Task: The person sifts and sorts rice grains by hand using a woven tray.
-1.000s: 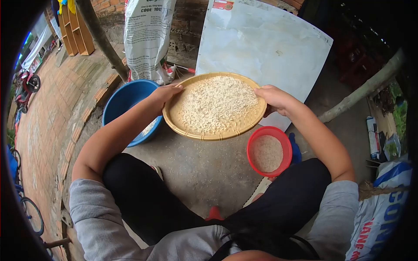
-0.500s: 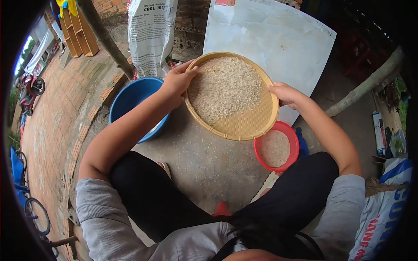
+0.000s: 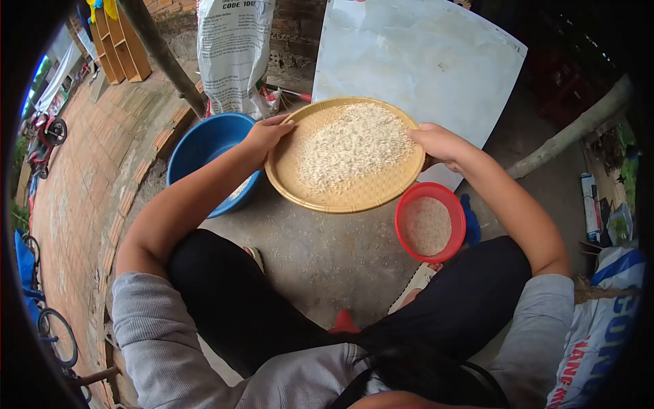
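A round woven bamboo winnowing tray (image 3: 320,198) is held up in front of me, above the floor. Pale rice grains (image 3: 354,146) lie spread over much of it, with bare weave showing along the near edge. My left hand (image 3: 270,136) grips the left rim, thumb on top. On the right rim my right hand (image 3: 439,144) is closed the same way; the fingers of both hands are partly hidden underneath. Below my left forearm stands a blue basin (image 3: 187,153) with a little grain visible inside. A red basin (image 3: 464,228) holding rice stands below the tray's right side.
A white printed sack (image 3: 235,58) and a large pale board (image 3: 422,61) stand behind the tray. Wooden poles (image 3: 160,54) rise at left and right. Scattered grains dot the concrete floor (image 3: 320,252). Another printed sack (image 3: 599,334) lies at the lower right.
Both hands have moved the tray slightly left, and it now looks flatter, its far rim lower. The rice has shifted away from the left rim and lies looser across the weave.
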Motion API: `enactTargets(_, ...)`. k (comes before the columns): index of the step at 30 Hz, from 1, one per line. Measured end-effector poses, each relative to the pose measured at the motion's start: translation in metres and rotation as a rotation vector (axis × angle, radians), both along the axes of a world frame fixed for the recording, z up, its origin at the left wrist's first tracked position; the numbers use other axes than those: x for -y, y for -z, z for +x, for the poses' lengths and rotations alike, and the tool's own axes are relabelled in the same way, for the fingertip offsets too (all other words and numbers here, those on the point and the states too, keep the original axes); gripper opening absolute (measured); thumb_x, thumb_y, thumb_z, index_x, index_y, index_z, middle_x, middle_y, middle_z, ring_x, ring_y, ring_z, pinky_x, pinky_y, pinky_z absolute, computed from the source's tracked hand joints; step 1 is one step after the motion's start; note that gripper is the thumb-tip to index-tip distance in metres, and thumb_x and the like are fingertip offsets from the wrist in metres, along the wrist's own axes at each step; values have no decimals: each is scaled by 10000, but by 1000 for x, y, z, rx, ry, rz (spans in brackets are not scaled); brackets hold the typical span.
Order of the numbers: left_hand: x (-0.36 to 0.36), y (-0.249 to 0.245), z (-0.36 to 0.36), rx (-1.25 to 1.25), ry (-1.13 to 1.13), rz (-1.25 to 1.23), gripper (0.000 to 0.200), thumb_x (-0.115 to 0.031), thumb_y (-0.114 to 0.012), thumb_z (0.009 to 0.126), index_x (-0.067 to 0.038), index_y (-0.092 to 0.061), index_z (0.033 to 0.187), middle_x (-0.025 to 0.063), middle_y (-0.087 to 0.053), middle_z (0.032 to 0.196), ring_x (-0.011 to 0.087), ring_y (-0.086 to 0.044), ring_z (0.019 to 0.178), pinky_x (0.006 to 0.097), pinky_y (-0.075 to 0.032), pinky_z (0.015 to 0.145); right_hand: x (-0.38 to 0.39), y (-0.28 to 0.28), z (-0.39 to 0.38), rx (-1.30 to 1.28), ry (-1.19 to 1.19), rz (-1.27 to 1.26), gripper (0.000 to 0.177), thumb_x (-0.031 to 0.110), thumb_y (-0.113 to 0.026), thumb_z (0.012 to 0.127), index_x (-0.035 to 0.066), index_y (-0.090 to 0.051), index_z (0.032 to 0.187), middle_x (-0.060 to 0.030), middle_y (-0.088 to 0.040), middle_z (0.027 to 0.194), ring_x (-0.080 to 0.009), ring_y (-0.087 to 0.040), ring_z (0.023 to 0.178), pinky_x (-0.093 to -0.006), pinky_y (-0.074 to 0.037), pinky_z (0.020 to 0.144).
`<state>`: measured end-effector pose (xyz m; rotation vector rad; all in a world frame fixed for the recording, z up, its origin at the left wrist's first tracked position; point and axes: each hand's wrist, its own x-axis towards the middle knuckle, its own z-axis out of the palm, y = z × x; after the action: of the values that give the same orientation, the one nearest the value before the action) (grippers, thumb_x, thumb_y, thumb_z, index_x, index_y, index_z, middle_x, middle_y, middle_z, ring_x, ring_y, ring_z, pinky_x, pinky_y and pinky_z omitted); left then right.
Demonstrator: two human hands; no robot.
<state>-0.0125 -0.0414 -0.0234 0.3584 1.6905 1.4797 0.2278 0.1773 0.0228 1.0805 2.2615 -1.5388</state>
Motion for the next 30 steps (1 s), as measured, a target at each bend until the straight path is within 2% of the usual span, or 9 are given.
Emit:
enactTargets(3, -4, -8, 8, -1, -22, 159, 335, -137, -523, 925, -54, -537, 1248, 73, -642, 1002, 127, -629, 826, 259, -527, 720, -8, 8, 3, -25, -43, 33, 336, 263, -340, 968, 8, -514, 1102, -105, -637, 909, -175, -638, 688, -334, -540, 619)
enactTargets(5, -13, -27, 22, -228, 54, 253, 354, -136, -533, 921, -46, -519, 1264, 66, -636, 1004, 112, -615, 818, 250, -512, 733, -19, 27, 10, -23, 58, -36, 334, 256, -335, 965, 11, -516, 1103, -101, -637, 906, -174, -638, 694, -325, -540, 616)
enactTargets(7, -23, -8, 17, -316, 7, 232, 351, -144, -539, 920, -45, -526, 1257, 60, -636, 992, 109, -609, 803, 244, -505, 733, -15, 28, 7, -21, 56, 6, 331, 247, -337, 964, 7, -517, 1106, -101, -637, 904, -174, -638, 701, -319, -538, 611)
enactTargets(10, -5, 7, -2, -10, -19, -28, 322, -127, -529, 919, -27, -551, 1224, 83, -651, 963, 147, -636, 808, 295, -543, 697, -4, 5, 1, -14, -16, -45, 318, 237, -360, 948, 5, -546, 1062, -119, -643, 870, -186, -650, 715, -348, -524, 655)
enactTargets(13, -8, -12, 5, -10, 14, 123, 332, -139, -523, 925, -41, -534, 1242, 83, -643, 978, 131, -628, 801, 264, -531, 693, -10, 8, 6, -54, -44, 29, 319, 240, -361, 952, -5, -537, 1059, -118, -639, 870, -189, -647, 686, -346, -529, 630)
enactTargets(16, -23, -21, 17, -228, 44, 312, 333, -134, -518, 927, -48, -531, 1248, 64, -635, 939, 111, -607, 772, 259, -519, 665, -19, 23, 11, -57, 81, 30, 338, 246, -359, 961, -23, -511, 1096, -122, -632, 882, -201, -649, 680, -342, -538, 594)
enactTargets(20, -6, 3, -4, 48, -40, -3, 322, -165, -539, 912, -6, -549, 1192, 118, -641, 985, 173, -648, 784, 295, -540, 695, -4, -1, 1, -81, 58, 43, 332, 251, -363, 963, -5, -501, 1123, -100, -627, 911, -170, -636, 724, -316, -529, 625)
enactTargets(24, -10, -8, 5, 116, -52, 62, 284, -190, -515, 924, -5, -550, 1136, 123, -633, 939, 190, -646, 779, 315, -547, 709, -23, 7, 2, -107, 55, 30, 321, 263, -380, 963, 30, -494, 1152, -64, -618, 961, -128, -621, 786, -280, -510, 656)
enactTargets(30, -15, 13, -3, 179, 30, 82, 355, -228, -398, 973, -127, -369, 1313, 63, -557, 1030, 143, -605, 875, 313, -549, 746, -31, 24, -14, -131, 101, 48, 316, 282, -391, 964, 51, -498, 1151, -57, -618, 988, -135, -618, 837, -315, -513, 712)
